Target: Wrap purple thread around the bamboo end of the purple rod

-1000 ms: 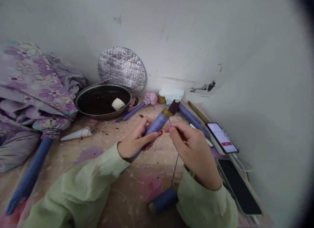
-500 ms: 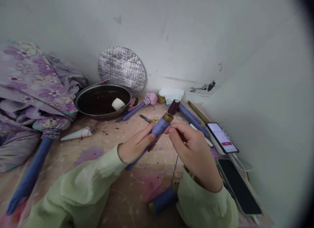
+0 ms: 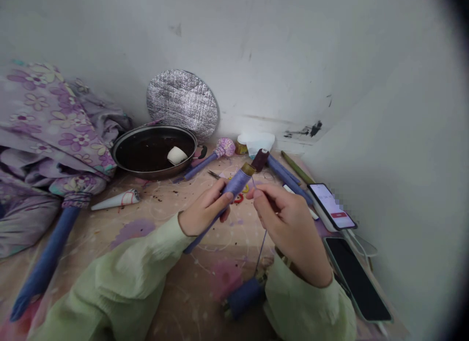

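Note:
My left hand (image 3: 205,211) is wrapped round a slim tube (image 3: 238,182) covered in blue-violet thread. The tube tilts up to the right, its bare brownish end uppermost, and its lower part sticks out below my palm. Close by on the right, my right hand (image 3: 289,223) pinches a strand of thread (image 3: 254,181) between thumb and forefinger. That strand runs to the tube near its top. From under my right hand another stretch of thread drops to a blue thread spool (image 3: 244,297) lying on the table. Behind the tube lie scissors (image 3: 239,198) with red and yellow handles.
A dark pan (image 3: 154,172) holding a white piece (image 3: 176,156) stands at the back left. Farther right are a maroon thread spool (image 3: 260,160), blue wrapped sticks (image 3: 286,175) and two phones (image 3: 331,204). A white cone (image 3: 117,199) and flowered cloth (image 3: 54,116) occupy the left.
The tube and my left hand have shifted slightly, uncovering more of the scissors' handles. A gap now shows between the tube's top and my right fingers, with the strand spanning it.

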Motion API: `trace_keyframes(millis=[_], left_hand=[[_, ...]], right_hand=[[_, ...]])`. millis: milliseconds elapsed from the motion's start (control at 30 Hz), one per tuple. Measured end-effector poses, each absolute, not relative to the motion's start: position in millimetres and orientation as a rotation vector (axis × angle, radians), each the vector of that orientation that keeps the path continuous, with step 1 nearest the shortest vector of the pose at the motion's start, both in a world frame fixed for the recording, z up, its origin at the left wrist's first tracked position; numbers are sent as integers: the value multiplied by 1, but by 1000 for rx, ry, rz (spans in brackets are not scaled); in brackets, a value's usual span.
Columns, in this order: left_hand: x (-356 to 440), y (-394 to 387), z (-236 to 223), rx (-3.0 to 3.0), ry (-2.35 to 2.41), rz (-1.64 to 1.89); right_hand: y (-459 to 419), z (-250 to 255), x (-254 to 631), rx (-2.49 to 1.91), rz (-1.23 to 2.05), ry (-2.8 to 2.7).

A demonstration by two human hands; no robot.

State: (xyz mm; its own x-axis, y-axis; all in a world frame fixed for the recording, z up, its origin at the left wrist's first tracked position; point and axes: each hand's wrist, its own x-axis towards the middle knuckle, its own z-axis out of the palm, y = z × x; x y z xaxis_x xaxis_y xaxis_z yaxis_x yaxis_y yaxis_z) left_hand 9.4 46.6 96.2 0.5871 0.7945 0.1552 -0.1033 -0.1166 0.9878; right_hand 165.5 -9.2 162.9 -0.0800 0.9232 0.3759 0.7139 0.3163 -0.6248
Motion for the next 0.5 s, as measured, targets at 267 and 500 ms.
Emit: trace_keyframes(millis=[267,500], left_hand=[[10,46,98,1572,642,817],[10,46,99,1622,648,841]], right_hand=[[-9,163,165,-1450,354,-1862],[-11,165,166,-1467,357,-1861]])
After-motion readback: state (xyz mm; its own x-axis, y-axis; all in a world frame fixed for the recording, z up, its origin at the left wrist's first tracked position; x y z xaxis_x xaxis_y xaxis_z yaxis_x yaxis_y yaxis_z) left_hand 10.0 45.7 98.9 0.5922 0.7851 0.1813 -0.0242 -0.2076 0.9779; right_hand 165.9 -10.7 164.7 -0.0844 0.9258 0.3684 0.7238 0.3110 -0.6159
